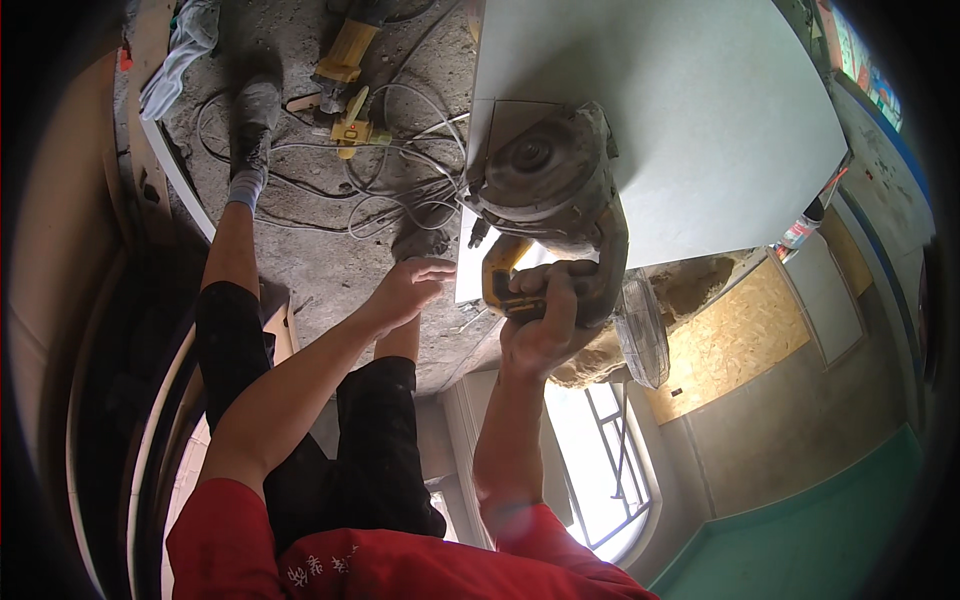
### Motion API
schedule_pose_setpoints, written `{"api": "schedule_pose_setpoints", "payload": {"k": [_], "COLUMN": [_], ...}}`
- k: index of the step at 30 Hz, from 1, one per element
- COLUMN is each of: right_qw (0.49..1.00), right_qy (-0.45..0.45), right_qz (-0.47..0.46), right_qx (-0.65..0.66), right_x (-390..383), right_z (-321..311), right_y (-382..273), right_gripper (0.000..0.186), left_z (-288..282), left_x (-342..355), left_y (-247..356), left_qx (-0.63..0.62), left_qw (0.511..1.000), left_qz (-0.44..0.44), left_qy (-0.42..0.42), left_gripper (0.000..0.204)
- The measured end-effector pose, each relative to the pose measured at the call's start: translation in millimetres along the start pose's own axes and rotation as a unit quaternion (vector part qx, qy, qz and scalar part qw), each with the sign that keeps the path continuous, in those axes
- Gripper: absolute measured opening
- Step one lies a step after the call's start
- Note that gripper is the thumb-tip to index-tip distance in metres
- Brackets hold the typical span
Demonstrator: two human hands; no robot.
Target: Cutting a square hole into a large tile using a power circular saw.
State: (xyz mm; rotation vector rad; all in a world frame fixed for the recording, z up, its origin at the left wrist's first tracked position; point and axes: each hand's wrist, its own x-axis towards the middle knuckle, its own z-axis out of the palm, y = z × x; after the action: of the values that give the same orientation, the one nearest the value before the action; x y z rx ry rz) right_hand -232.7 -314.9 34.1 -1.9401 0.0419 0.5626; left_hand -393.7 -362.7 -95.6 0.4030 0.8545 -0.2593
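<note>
My right hand [545, 325] is wrapped round the rear handle of a dusty handheld circular saw [540, 165]. Its round guard sits over the left edge of a large pale tile [720, 150], and the blade is hidden beneath. Thin straight lines run on the tile by the far side of the saw. My left hand [415, 285] holds nothing; its fingers stretch toward the tile's left edge, close to it, and whether they touch it I cannot tell.
Left of the tile, a yellow power tool [347, 50], a yellow connector [352, 130] and looped cables [390, 205] lie on rough concrete. My shoe [257, 105] is beside the cables. A white cloth [185, 55] lies far left. A fan [643, 335] and a bottle [797, 232] are at right.
</note>
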Motion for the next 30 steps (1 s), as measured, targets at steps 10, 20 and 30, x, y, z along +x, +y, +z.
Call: {"api": "schedule_pose_setpoints", "payload": {"k": [10, 20, 30], "right_qw": [0.999, 0.935, 0.815], "right_qy": [0.017, 0.084, 0.204], "right_qz": [0.018, 0.267, 0.316], "right_qx": [0.046, 0.219, 0.441], "right_x": [-7, -116, -201], "right_z": [-12, -99, -95], "right_y": [1, -132, -125], "right_gripper": [0.011, 0.013, 0.005], "left_z": [-3, -146, -183], "left_x": [0, -47, -243], "left_y": [-8, 1, 201], "left_qx": [-0.008, 0.265, 0.276], "left_qw": [1.0, 0.954, 0.941], "left_qz": [-0.01, -0.001, -0.066], "left_qy": [-0.019, 0.138, 0.184], "left_gripper": [0.045, 0.043, 0.031]}}
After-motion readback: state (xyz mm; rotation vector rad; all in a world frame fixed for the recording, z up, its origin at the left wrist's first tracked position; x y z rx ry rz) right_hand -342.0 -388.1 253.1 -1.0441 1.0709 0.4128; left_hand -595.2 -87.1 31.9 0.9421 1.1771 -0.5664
